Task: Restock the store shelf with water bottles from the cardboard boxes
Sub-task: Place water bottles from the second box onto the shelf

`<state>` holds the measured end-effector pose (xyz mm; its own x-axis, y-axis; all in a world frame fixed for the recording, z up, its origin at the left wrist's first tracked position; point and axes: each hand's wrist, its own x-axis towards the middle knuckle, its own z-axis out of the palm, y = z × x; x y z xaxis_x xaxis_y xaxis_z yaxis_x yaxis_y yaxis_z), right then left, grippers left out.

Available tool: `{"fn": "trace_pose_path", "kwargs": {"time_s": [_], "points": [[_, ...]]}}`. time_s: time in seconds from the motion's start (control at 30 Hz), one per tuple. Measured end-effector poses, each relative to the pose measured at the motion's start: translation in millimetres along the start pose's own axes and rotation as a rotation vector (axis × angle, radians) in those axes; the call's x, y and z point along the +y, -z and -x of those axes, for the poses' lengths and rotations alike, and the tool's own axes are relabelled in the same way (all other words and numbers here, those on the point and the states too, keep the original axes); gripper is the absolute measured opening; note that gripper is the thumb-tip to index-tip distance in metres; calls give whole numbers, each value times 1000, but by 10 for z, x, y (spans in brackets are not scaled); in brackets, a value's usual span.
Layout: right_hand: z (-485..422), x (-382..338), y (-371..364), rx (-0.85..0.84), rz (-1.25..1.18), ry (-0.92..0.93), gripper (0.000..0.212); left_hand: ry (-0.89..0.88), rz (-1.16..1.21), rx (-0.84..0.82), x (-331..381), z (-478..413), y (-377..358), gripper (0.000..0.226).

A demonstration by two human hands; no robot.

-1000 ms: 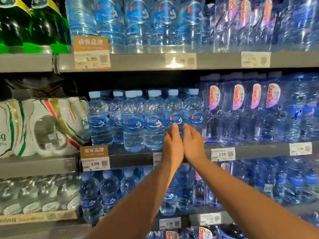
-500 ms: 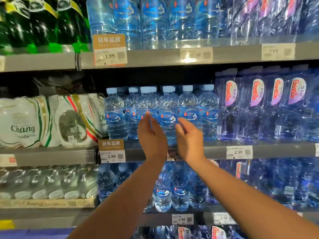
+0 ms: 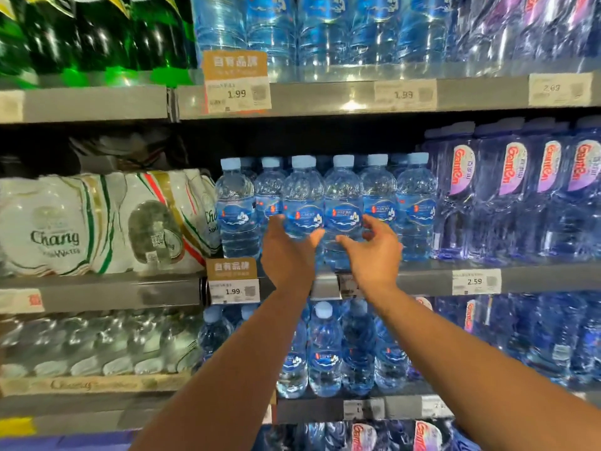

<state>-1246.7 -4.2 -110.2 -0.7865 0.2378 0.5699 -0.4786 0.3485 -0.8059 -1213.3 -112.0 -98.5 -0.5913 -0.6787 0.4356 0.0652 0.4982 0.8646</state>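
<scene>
A row of small water bottles (image 3: 343, 203) with blue labels and pale caps stands on the middle shelf (image 3: 422, 278). My left hand (image 3: 286, 255) is at the lower part of the third bottle (image 3: 302, 196) from the left. Its fingers lie along that bottle's left side and its thumb along the right, curled round it. My right hand (image 3: 374, 255) hovers just right of it in front of the neighbouring bottles, fingers loosely bent and thumb spread, holding nothing. No cardboard box is in view.
Tall Ganten bottles (image 3: 507, 196) fill the shelf to the right, and white Chang water packs (image 3: 81, 222) lie to the left. Green bottles (image 3: 81, 34) and larger blue bottles (image 3: 325, 30) stand above. More small bottles (image 3: 325, 349) stand below. Price tags (image 3: 235, 289) line the shelf edges.
Both hands were pressed together, flat against the bottles. They have since parted and shifted left along the row, with the left hand now curling round a bottle. The view moved left and closer.
</scene>
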Motion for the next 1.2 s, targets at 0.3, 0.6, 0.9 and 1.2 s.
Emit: {"fn": "trace_pose_path", "kwargs": {"time_s": [0.3,0.6,0.9,1.2], "points": [[107,-71,41,-14,35,-40,55,-184,19,-117,-114,36,153,75],[82,-195,118,-65,166,-161,57,-70,41,-342,-140,-82,300,82],[192,-373,263,-251,542,-29,36,-218,-69,-336,-138,77,603,45],[404,-409,693,-699,1049,11,19,-433,-647,-759,-25,415,586,21]]}}
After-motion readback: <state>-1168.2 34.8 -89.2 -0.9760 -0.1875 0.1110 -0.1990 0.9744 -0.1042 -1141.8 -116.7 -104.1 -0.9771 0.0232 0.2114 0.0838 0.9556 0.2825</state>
